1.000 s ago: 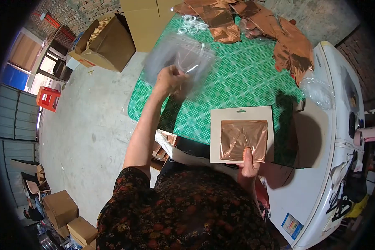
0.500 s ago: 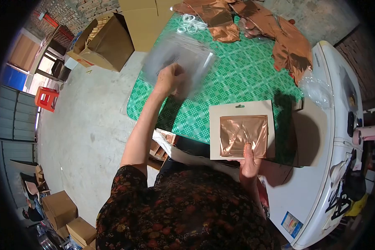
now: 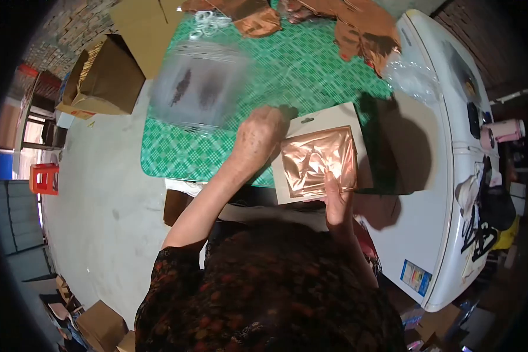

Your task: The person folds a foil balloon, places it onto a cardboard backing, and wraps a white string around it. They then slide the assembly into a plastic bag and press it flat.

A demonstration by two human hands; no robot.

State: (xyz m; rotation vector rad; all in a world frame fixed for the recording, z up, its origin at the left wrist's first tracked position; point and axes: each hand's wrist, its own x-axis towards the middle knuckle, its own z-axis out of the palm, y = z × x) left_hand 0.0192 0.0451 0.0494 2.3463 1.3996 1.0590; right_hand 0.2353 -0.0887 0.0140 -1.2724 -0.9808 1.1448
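Observation:
My right hand (image 3: pixel 337 205) grips the lower edge of a beige backing card (image 3: pixel 364 144), with the thumb on top. On the card lies a folded copper-coloured foil sheet (image 3: pixel 318 161), square and wrinkled, under that thumb. The card has a hang hole near its top edge and tilts a little. My left hand (image 3: pixel 259 136) is closed, fingers curled, beside the card's upper left side; what it holds, if anything, is hidden by the hand. Left of it on the table is a stack of clear plastic bags (image 3: pixel 196 88), blurred.
A green checked cloth covers the table (image 3: pixel 176 155). Copper-coloured foil pieces (image 3: pixel 366 29), white rings (image 3: pixel 210 23) and clear plastic (image 3: pixel 413 79) lie toward its far side. A white freezer (image 3: pixel 440 176) stands at right. An open cardboard box (image 3: pixel 108 76) is on the floor at left.
My left hand has moved right, from over the clear bags to the card's left side. The card has tilted slightly in my right hand. The whole view has shifted.

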